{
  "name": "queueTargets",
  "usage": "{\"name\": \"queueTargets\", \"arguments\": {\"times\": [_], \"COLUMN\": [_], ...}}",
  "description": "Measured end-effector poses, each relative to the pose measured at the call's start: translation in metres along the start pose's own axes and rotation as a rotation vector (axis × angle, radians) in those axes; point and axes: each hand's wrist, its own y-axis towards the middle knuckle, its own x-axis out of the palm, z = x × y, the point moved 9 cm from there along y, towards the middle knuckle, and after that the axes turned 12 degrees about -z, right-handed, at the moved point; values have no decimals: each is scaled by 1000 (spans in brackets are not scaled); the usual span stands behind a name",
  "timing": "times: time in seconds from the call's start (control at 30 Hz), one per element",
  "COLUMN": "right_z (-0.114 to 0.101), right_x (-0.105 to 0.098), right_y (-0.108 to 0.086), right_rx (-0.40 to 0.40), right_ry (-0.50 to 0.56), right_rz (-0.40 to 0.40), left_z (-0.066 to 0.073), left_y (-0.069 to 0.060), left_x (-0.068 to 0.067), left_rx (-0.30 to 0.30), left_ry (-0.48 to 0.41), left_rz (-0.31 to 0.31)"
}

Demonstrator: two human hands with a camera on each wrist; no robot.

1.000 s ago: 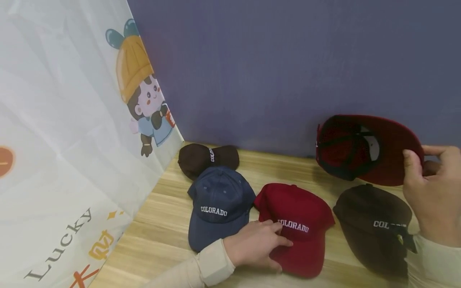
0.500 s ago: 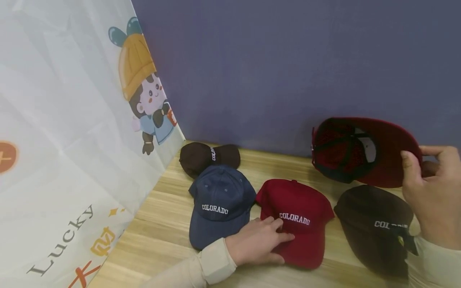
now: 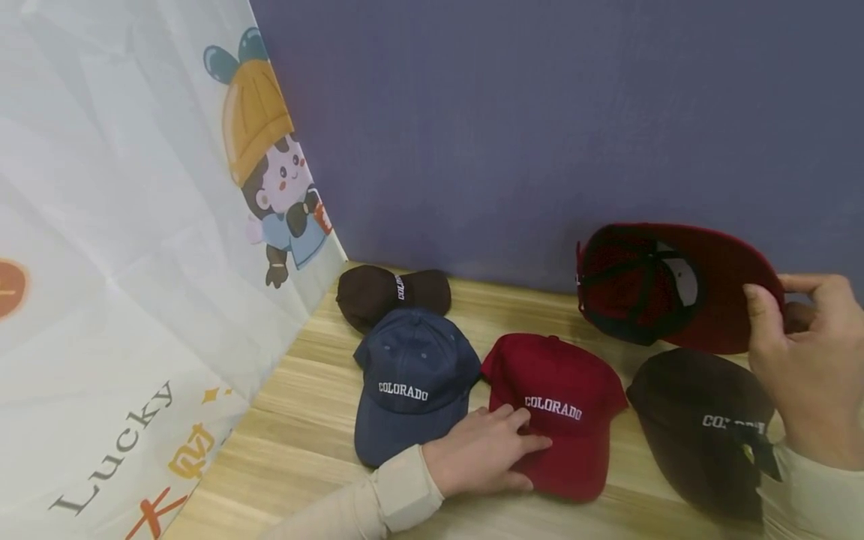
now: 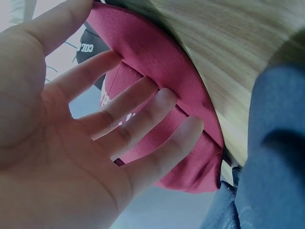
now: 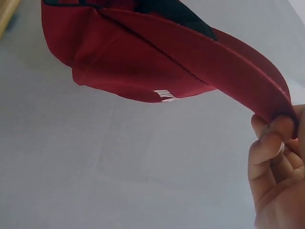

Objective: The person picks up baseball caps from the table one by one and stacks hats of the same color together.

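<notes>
The counter (image 3: 290,435) spreads below the fingers. A red cap (image 3: 709,289) is in the right hand (image 3: 813,360), fingers clamped on its brim; a second red cap (image 3: 574,386) lies at the left hand (image 3: 478,454), fingers apart. A brown cap (image 3: 685,420) sits below the right fingers, a blue cap (image 3: 415,367) beyond the left ones, a smaller brown cap (image 3: 367,295) farther still

A brown cap (image 3: 378,296) lies in the far left corner of the wooden surface (image 3: 297,409). A blue cap (image 3: 416,360) sits just in front of it, brim toward the near edge. Well to the right lies a second brown cap (image 3: 698,427). A grey-blue wall (image 3: 486,127) rises along the far edge; a white sheet (image 3: 115,225) with a cartoon figure (image 3: 277,172) lines the left edge.
</notes>
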Motion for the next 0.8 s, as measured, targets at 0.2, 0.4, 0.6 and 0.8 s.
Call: {"name": "queueTargets", "arguments": {"times": [0.2, 0.4, 0.6, 0.8], "right_z": [-7, -20, -27, -28], "right_x": [0, 1, 1, 0], "right_y": [-2, 0, 1, 0], "right_rx": [-40, -152, -222, -241], "right_ry": [57, 69, 13, -2], "right_rz": [11, 24, 31, 20], "left_z": [0, -2, -2, 0], "left_y": [-1, -2, -2, -1], "left_x": [-1, -3, -4, -3], "left_rx": [4, 8, 14, 15], "left_ry": [-9, -29, -41, -42], "left_rz": [-3, -2, -7, -5]}}
